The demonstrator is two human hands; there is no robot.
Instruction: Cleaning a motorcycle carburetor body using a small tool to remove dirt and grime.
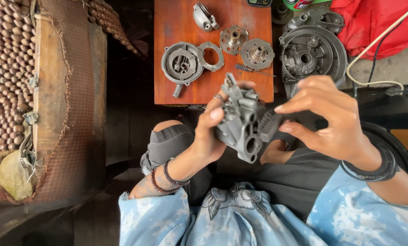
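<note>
1. Fingers of our left hand (209, 132) are wrapping around the grey cast-metal housing (241, 124), thumb pressing on its near face, so that hand is clamped firmly on the part.
2. We are holding the housing in the air above our lap, just in front of the near edge of the red-brown wooden board (176, 27) and not resting on it.
3. Our right hand (326, 119) is pinching a small dark ribbed piece (266, 122) between thumb and forefinger, fingers narrowly closed on it, and it is touching the housing's right side.
4. We cannot tell whether the ribbed piece is going in or coming out.
5. Several parts are already lying apart on the board: a round cover with a short pipe (182, 64) near the left edge, a flat ring (210, 55) touching its rim, two round toothed discs (233, 39) toward the right edge, and a small curved casting (205, 17) at the far edge.
6. A thin screwdriver (251, 69) is lying near the right edge, untouched.
7. A large engine case (311, 57) is sitting on the floor beside the board's right edge, with a red cloth (372, 25) beyond it.
8. We judge the stripping to be well along, with the housing we are gripping remaining as the piece in work; how much inside it is left is hidden.
</note>
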